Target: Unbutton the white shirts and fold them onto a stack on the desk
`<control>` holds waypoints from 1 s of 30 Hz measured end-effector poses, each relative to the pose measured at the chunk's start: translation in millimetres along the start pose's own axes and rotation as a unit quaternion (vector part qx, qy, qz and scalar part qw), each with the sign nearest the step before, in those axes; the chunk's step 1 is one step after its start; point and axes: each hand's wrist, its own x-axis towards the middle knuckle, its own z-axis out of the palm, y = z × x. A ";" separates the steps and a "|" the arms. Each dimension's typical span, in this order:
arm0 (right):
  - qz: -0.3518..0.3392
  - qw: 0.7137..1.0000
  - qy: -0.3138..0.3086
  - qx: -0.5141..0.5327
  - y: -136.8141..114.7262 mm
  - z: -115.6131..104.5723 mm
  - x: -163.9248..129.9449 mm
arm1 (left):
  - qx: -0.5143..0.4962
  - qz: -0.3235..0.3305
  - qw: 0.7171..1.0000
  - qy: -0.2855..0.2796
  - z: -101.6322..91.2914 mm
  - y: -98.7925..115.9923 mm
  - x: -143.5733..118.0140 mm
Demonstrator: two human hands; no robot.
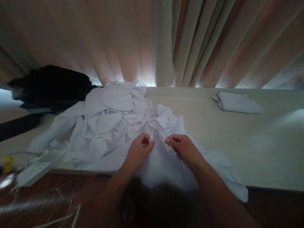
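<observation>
A white shirt (pixel 163 164) lies spread over the front edge of the pale ledge, with what looks like its collar between my hands and a sleeve running off to the right. My left hand (pixel 141 148) pinches the cloth at the left side of the collar opening. On the opposite side, my right hand (pixel 181 145) grips the fabric between thumb and fingers. Just beyond and to the left is a crumpled heap of white garments (pixel 111 110), touching the shirt.
A folded white garment (pixel 238 103) rests at the back right of the ledge (pixel 266 148). Dark folded cloth (pixel 57 85) is stacked at the far left. A white power strip (pixel 42 164) with cables sits by the front left edge. Curtains (pixel 133 38) hang behind.
</observation>
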 end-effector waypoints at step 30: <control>-0.126 0.981 0.124 -0.076 -5.5 20.6 -9.7 | -0.087 -0.029 0.995 -0.042 -11.3 34.0 3.4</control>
